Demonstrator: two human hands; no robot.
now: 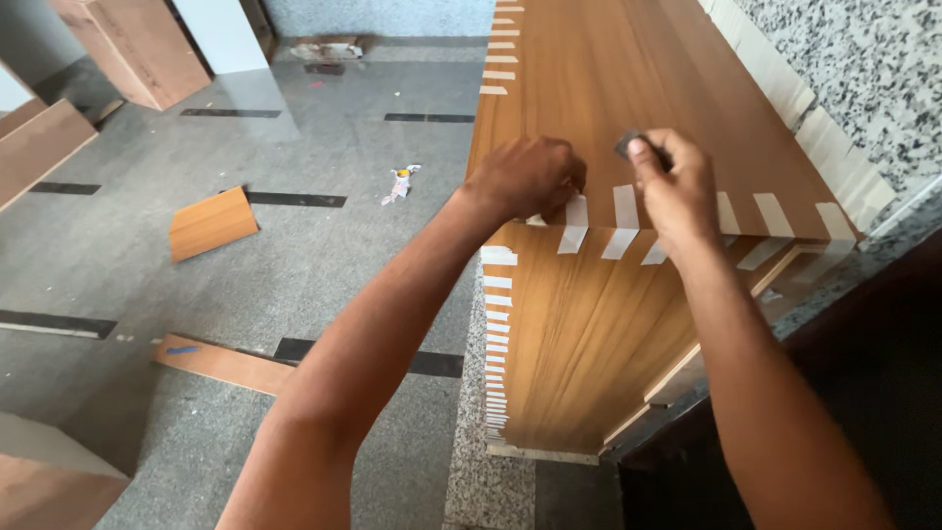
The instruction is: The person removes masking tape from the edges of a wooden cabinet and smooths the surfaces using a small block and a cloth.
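**Two hands at the taped corner edge of a wood-laminate cabinet**

My forearms enter nearest the lens from six o'clock and converge toward the centre. My left hand [525,177] is curled, knuckles up, its fingertips pressed together on a strip of pale masking tape [575,224] where it folds over the cabinet's near top edge. My right hand [672,186] sits just beside it at three o'clock, thumb and fingers pinching a small dark block [633,144] against the top panel. The left hand is the nearer to the strip, which lies directly beneath its fingertips; the block lies at about two o'clock from it.

The cabinet [579,324] is a tall box faced in warm brown laminate with a straight, fine grain. Its top panel runs with its long axis from six toward twelve o'clock. The taped edge crosses that axis, running nine to three o'clock. Short matte tape strips are spaced evenly along this edge and down the vertical corner at seven o'clock, each wrapped across the joint.

At three o'clock stands a speckled granite wall [873,69]. On the grey stone floor [324,265], with dark inlaid bands, a loose laminate offcut [211,224] lies at nine o'clock, well apart from the hands.
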